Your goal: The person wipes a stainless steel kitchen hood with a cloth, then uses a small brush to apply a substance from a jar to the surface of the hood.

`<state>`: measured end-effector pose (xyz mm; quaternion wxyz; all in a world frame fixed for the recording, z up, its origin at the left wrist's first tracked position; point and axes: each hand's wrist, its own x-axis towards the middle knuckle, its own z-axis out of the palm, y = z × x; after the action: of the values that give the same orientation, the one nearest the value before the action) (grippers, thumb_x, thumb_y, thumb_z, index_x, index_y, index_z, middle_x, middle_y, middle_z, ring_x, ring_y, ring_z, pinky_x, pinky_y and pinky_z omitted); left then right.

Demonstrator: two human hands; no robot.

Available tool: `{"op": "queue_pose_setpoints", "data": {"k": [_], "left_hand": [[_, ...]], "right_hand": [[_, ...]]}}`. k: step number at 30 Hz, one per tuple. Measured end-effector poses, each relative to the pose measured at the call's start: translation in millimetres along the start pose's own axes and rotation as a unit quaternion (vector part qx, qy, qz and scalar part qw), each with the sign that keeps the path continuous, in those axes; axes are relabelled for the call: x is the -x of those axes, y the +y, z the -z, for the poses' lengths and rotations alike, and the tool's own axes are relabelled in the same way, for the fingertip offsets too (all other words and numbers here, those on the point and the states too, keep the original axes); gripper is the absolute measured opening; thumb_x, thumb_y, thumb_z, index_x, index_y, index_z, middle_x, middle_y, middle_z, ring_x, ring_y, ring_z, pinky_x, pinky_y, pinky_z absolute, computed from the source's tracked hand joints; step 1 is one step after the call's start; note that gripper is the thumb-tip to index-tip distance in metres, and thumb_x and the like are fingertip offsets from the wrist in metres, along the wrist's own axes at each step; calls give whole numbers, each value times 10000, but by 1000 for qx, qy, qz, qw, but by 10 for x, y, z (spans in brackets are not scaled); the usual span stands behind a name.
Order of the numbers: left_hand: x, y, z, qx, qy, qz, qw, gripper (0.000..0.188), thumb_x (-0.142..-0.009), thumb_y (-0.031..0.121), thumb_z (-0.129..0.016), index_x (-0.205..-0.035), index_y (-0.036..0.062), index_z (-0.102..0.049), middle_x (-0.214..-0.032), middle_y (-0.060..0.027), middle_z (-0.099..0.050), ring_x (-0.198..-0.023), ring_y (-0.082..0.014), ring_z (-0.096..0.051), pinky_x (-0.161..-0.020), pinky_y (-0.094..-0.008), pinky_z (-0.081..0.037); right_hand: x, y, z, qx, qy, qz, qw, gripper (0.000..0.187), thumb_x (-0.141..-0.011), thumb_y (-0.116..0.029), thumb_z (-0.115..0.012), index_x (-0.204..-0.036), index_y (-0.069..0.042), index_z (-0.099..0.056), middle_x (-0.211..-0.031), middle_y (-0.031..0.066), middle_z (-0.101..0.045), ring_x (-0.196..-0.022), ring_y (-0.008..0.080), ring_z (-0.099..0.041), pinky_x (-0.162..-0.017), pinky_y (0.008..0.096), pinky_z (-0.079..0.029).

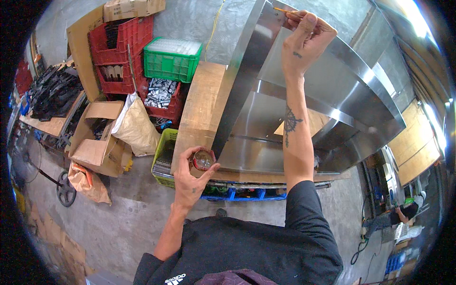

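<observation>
My left hand (188, 184) is closed around a small round cup (203, 160) with a reddish rim. Something brownish and shiny lies inside it. Higher up, my right hand (308, 40) pinches a thin orange stick (282, 10) at the far upper corner of a large stainless steel frame (351, 95). The stick's tip points left, close to the metal; whether it touches cannot be made out. This frame has bright panels and crossbars and rests on a wooden board (197, 107). My right forearm crosses in front of it.
To the left stand red crates (124, 40), a green crate (172, 64), an open cardboard box (97, 147) and a white sack (137, 126). A yellow-green basket (164, 178) sits beside the board. Another person (407, 212) is far right.
</observation>
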<state>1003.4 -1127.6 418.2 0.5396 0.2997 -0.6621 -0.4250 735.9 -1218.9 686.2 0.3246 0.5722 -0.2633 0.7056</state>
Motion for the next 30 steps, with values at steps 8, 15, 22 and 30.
{"op": "queue_pose_setpoints", "data": {"k": [8,15,22,30], "left_hand": [[-96,24,-18,-3,-5,0,1000,605,-840,170,-910,-1325,20,-581,-1207,-131,-701,-1081,-220,-706,-944,-354,-574],[-79,-34,-30,-7,0,2,1000,607,-840,176,-912,-1327,23,-583,-1210,-127,-695,-1082,-225,-699,-943,-355,-571],[-64,4,-12,-9,-2,15,1000,616,-845,202,-912,-1331,18,-582,-1207,-121,-694,-1073,-216,-696,-938,-353,-571],[-43,-31,20,-20,-3,12,1000,654,-855,225,-908,-1360,20,-546,-1246,-122,-702,-1109,-203,-694,-980,-349,-567]], "right_hand": [[-64,48,-41,9,-1,13,1000,325,-1108,-274,-555,-1096,18,-413,-957,164,-676,-839,174,-729,-772,287,-634],[-51,39,-47,28,5,10,1000,338,-1104,-288,-562,-1099,17,-418,-956,158,-672,-838,163,-723,-775,294,-637],[-50,41,-49,29,2,3,1000,348,-1104,-294,-566,-1098,17,-409,-957,167,-678,-842,165,-719,-791,297,-626],[-32,-3,-46,-61,57,10,996,260,-1116,-223,-541,-1095,14,-435,-921,154,-685,-808,168,-695,-765,283,-582]]}}
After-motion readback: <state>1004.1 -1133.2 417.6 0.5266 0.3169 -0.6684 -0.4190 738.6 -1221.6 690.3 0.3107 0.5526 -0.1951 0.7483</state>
